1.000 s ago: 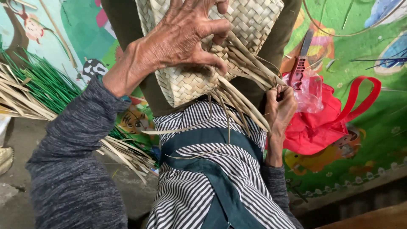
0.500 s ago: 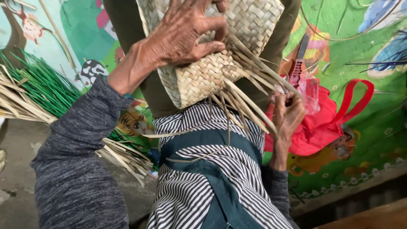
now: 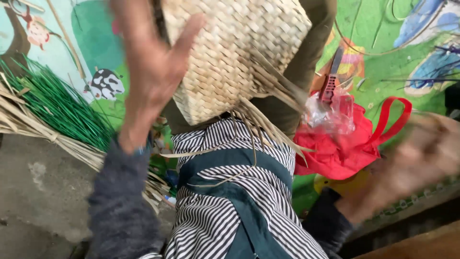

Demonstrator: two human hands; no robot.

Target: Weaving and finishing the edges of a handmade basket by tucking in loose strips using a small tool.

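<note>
A half-woven basket (image 3: 235, 52) of pale flat strips rests against my lap, with loose strip ends (image 3: 268, 124) hanging from its lower right edge. My left hand (image 3: 148, 72) is lifted just left of the basket, fingers spread, thumb near the weave and holding nothing. At the far right my right hand (image 3: 417, 158) is blurred by motion. It is well away from the strips, and I see nothing in it. My striped and dark green clothing (image 3: 230, 211) fills the lower middle.
A red bag (image 3: 345, 148) with a loop handle lies right of my lap, with a clear plastic bag (image 3: 330, 108) holding a red tool on top of it. Green strips (image 3: 57, 105) and dry pale strips (image 3: 19, 120) lie left on a colourful picture mat (image 3: 412, 57). Grey floor (image 3: 33, 192) is bottom left.
My left hand let go of the basket and opened beside it. My right hand released the loose strips and swung out to the right. The view moved closer.
</note>
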